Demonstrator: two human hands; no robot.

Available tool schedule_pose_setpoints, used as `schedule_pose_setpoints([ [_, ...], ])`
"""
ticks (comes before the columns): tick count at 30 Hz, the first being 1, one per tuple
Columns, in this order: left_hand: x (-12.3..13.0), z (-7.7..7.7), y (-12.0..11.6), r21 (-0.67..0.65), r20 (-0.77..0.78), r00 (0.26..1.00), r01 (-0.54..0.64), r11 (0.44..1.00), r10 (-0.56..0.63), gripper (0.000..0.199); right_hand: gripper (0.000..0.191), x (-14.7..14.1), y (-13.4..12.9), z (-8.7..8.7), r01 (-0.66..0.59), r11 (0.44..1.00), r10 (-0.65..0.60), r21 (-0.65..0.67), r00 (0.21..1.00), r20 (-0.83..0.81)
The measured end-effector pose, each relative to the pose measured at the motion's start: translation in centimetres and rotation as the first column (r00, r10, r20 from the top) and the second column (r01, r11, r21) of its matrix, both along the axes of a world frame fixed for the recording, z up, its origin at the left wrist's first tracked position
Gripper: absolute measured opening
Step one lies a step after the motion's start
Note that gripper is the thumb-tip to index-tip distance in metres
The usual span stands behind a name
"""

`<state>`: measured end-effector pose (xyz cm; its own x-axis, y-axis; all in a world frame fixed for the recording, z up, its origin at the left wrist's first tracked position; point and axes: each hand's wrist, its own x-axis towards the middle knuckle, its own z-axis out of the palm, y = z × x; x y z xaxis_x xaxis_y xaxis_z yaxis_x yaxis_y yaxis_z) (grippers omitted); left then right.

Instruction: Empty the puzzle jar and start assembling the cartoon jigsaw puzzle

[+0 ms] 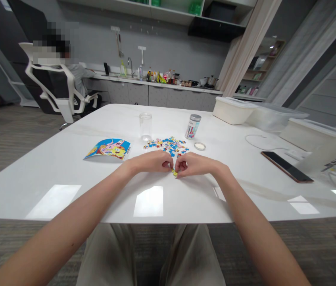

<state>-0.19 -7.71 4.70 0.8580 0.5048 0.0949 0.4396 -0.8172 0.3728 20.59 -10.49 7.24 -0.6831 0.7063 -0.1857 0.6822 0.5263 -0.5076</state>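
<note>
Where the white, glossy desk caught the ceiling lights in pale squares, both hands rested on it close to its near edge. The left hand and the right hand met fingertip to fingertip, each grip pressed together and pinching a small yellow puzzle piece that lay on the surface between them (whether it was one piece or two joined ones could not be told).

Just beyond the hands lay a loose heap of puzzle pieces, mostly blue. To its left sat a colourful cartoon picture card, flat on the desk, and behind the heap stood an empty clear jar. To the right of the heap stood a lidded canister, upright, with a small round lid lying near its foot.

Further right, a dark phone lay face up, with a thin white cable curled beyond it. White lidded bins stood along the far right edge.

The room behind had grey walls and grey carpet. A kitchen counter ran along the back wall, crowded with bottles near a tap. At the far left a person sat in a white-framed office chair, turned away.
</note>
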Motion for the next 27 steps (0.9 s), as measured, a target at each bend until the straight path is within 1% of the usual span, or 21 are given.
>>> schedule_pose_setpoints([
  [4,0.20,0.35,-0.36,0.009,-0.011,1.000,-0.004,1.000,0.004,0.014,0.016,0.02,0.25,-0.43,-0.025,1.000,0.026,0.004,0.999,-0.031],
  [9,0.24,0.30,-0.34,0.000,-0.003,1.000,0.007,1.000,-0.007,0.016,0.016,-0.04,0.44,-0.76,-0.030,0.999,0.031,0.018,0.999,-0.040],
  [17,0.17,0.39,-0.26,-0.015,0.003,1.000,0.009,1.000,-0.009,0.019,0.017,-0.11,0.28,-0.31,-0.054,0.998,0.055,0.024,0.998,-0.022],
  [27,0.19,0.23,-0.16,-0.015,0.017,1.000,0.004,1.000,-0.003,0.019,0.013,-0.35,-0.29,0.16,-0.038,0.997,0.037,0.061,0.999,0.020],
])
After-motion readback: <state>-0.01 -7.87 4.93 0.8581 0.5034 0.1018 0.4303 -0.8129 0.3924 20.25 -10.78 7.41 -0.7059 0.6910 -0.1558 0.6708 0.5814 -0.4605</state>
